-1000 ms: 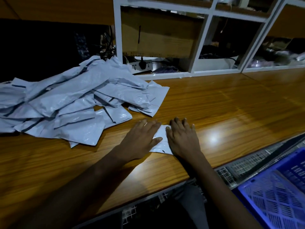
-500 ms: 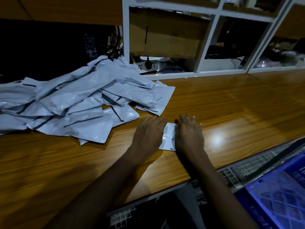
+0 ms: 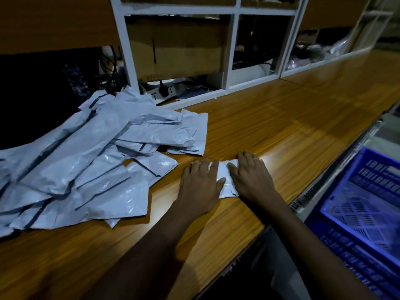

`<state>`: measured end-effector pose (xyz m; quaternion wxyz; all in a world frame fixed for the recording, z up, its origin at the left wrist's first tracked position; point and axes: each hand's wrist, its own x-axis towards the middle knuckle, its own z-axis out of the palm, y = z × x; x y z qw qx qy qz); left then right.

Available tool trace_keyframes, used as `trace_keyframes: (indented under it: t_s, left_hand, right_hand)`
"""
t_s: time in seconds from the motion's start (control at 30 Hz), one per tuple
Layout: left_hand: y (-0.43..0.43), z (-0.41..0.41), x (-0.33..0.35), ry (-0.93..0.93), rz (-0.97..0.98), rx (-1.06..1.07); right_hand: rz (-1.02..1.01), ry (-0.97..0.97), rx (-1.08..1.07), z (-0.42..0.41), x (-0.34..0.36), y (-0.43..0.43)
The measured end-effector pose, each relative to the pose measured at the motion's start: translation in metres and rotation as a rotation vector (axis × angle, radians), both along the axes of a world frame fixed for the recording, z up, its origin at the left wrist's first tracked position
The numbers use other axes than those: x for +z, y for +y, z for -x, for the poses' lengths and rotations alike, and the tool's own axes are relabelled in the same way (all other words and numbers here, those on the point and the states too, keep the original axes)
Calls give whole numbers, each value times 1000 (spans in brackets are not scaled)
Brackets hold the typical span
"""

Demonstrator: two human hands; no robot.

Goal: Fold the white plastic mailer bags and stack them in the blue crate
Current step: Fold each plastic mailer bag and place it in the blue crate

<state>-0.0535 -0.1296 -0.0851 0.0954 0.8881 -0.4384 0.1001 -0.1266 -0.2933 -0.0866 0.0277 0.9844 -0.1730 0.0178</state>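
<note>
Two hands, one folded mailer bag (image 3: 224,172), one blue crate (image 3: 355,182) and one loose pile of mailer bags (image 3: 97,161) are seen; the bags in the pile overlap and cannot be counted exactly. The folded mailer bag is held flat on the wooden table (image 3: 281,131) near its front edge, under both hands. The left hand (image 3: 200,187) is laid palm-down on its left part, fingers straight and close together. The right hand (image 3: 251,179) is pressed on its right part, fingers straight and slightly spread. The pile is spread to the left of the hands. The crate is set lower at the right, past the table edge.
</note>
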Motion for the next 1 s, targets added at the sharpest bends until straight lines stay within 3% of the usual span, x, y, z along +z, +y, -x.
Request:
trace_keyframes:
  t_s: [0.23, 0.33, 0.5, 0.6, 0.77, 1.0]
  left_hand:
    - [10, 0, 9, -18, -137, -17]
    - [10, 5, 18, -26, -93, -10]
    - [-2, 1, 30, 36, 29, -140]
    - [-2, -6, 30, 138, 3, -188]
    - [1, -17, 24, 125, -123, -252]
    - [5, -17, 26, 80, -236, -257]
  right_hand:
    - [-221, -74, 59, 20, 26, -22]
    - [-244, -131, 87, 29, 35, -23]
    - [-428, -207, 319, 22, 42, -17]
    - [-416, -142, 410, 17, 39, -25]
    - [-290, -29, 529, 16, 34, -41]
    - [-281, 45, 481, 20, 33, -43]
